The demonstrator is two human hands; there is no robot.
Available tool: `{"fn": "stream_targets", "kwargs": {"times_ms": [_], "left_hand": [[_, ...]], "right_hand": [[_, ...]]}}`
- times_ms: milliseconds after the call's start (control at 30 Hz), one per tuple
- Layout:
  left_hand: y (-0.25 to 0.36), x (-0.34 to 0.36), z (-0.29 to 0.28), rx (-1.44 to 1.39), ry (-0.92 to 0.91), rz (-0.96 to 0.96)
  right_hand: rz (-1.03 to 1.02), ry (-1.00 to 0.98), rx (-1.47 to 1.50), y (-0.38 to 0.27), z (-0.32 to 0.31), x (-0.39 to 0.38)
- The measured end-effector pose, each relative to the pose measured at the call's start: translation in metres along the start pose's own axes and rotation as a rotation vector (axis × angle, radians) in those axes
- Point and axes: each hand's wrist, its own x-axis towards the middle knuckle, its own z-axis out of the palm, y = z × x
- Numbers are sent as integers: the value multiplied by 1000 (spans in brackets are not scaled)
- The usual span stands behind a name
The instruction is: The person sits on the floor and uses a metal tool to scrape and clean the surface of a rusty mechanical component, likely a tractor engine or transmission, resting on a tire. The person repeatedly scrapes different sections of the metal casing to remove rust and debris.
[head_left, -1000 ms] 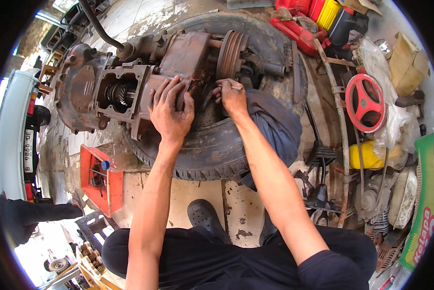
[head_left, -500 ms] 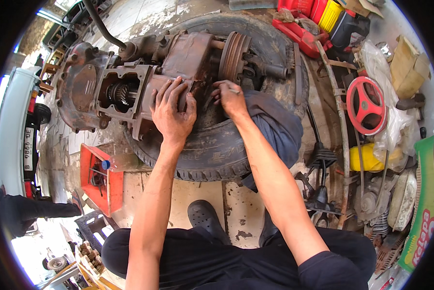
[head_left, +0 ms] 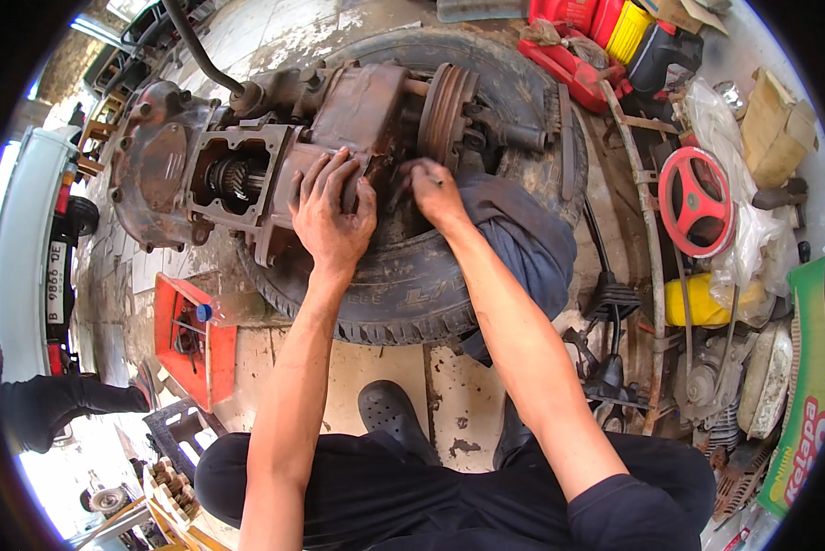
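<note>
A rusty brown gearbox (head_left: 353, 110) lies across a black tyre (head_left: 403, 294), its square opening showing toothed gears (head_left: 238, 176) inside. My left hand (head_left: 330, 207) rests on the near side of the housing, fingers bent and spread, holding nothing. Close by, my right hand (head_left: 435, 193) is closed at the housing's right end, just below the grooved brown drum (head_left: 446, 115). Its fingers wrap a thin tool whose kind I cannot make out; most of it is hidden in the fist. Beneath my right wrist, a dark blue cloth (head_left: 523, 239) is draped over the tyre.
An orange-red bin (head_left: 212, 363) with metal parts stands at left beside a clear bottle with a blue cap (head_left: 203, 313). On the right are a metal frame (head_left: 647, 230), a red wheel (head_left: 697, 202) and red jugs (head_left: 573, 69). Another person's leg (head_left: 73, 399) shows far left.
My right fist has shifted and turned slightly at the housing's end, with the tool in it. My left hand stays on the housing. The whole view has moved a little.
</note>
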Motion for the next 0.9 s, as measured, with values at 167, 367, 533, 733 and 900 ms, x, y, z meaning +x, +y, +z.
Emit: {"fn": "stream_targets", "kwargs": {"times_ms": [167,367,533,733,900], "left_hand": [[-17,-9,-14,58,-13,-8],[-6,-5,-11,19,4,10],[-10,-7,-11,-4,14,-3],[-9,-8,-10,-5,24,-26],[-11,-6,-6,-6,57,-22]], "right_hand": [[356,-314,82,-42,5,-19],[133,207,90,-45,2,-25],[-226,135,-188,-40,11,-28],[-170,-38,-293,-38,16,-25],[-275,116,-275,-45,16,-22]]}}
